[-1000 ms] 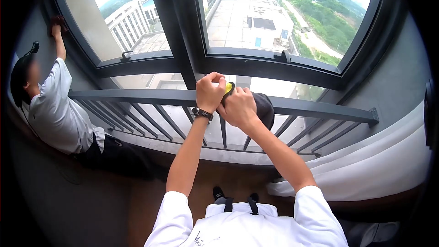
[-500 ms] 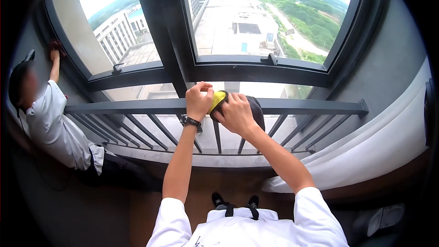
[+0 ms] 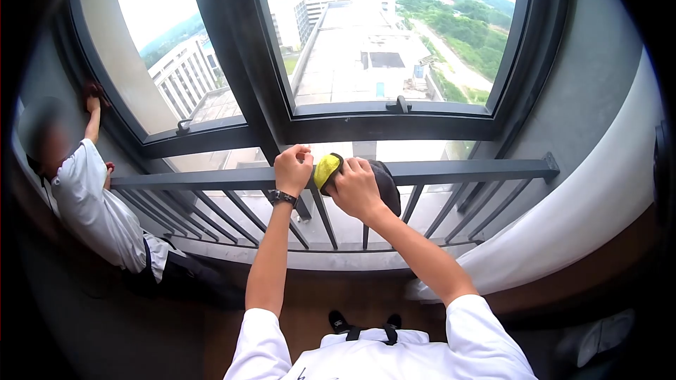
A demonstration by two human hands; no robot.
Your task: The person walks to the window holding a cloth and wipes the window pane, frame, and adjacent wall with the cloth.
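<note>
My right hand is closed round a soft black item with a yellow end, at the railing's top bar. Its dark, rounded bulk shows to the right of my knuckles; its exact kind I cannot make out. My left hand, with a dark band on the wrist, is just to the left, a small gap from the yellow end. Its fingers are curled in a pinch over the top bar; anything between them is too small or hidden to see.
The dark metal railing runs across in front of a framed window with a latch. A person in a white shirt stands at the left, one hand against the window frame. A white curtain hangs at the right.
My left hand has come away leftward from the yellow end, leaving a gap. My right hand keeps its hold on the black and yellow item. The camera view has shifted slightly.
</note>
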